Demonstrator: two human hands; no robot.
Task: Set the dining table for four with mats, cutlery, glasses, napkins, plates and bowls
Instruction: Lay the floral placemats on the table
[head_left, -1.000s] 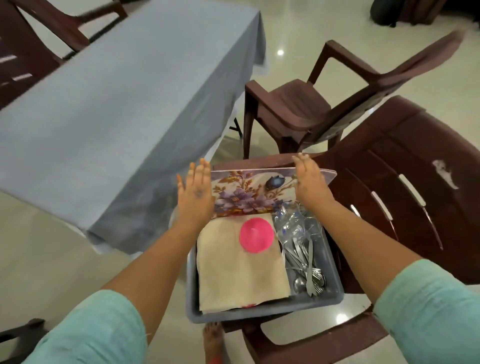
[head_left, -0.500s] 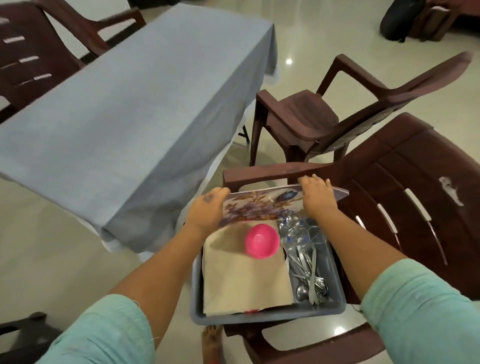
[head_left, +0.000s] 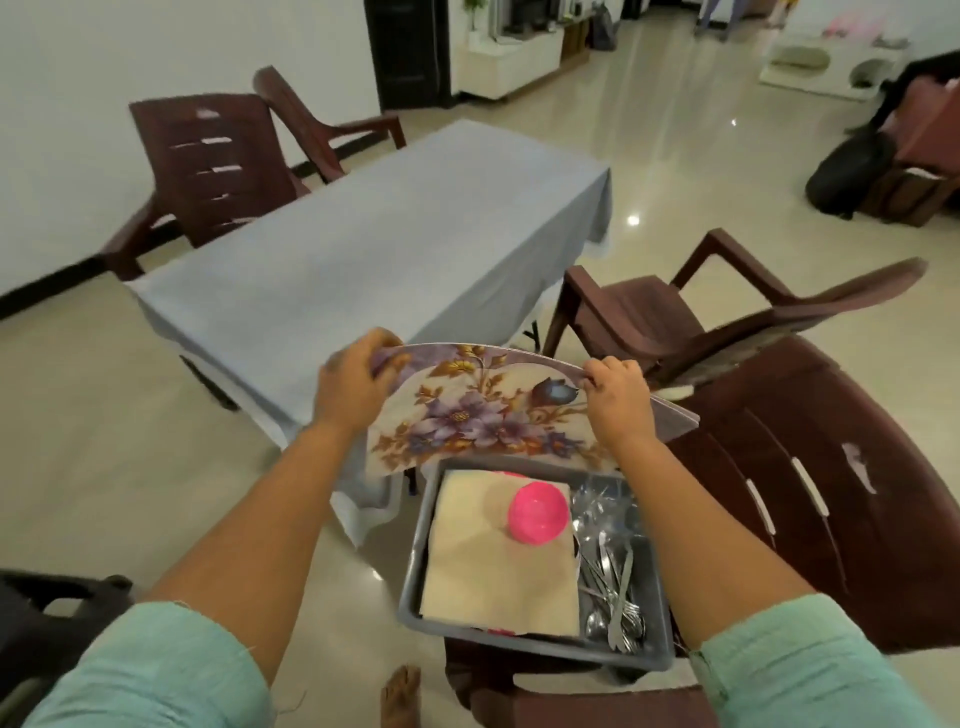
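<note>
Floral mats (head_left: 483, 410) held above grey tub (head_left: 415, 561) | L hand (head_left: 348, 387) & R hand (head_left: 615, 397) each grip an edge | pink bowl (head_left: 537, 512), napkin (head_left: 493, 566), cutlery (head_left: 615, 587) inside tub

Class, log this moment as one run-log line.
step: lifting mats | left hand + right hand: grip floral mats | above grey tub | table: bare cloth

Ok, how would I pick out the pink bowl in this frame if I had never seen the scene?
Start at the dark brown plastic chair nearest the camera; on its seat sits a grey plastic bin. Inside, a round pink plastic bowl rests upside down on folded beige cloth napkins, left of the steel cutlery. It is the only bright, round thing there.
</note>
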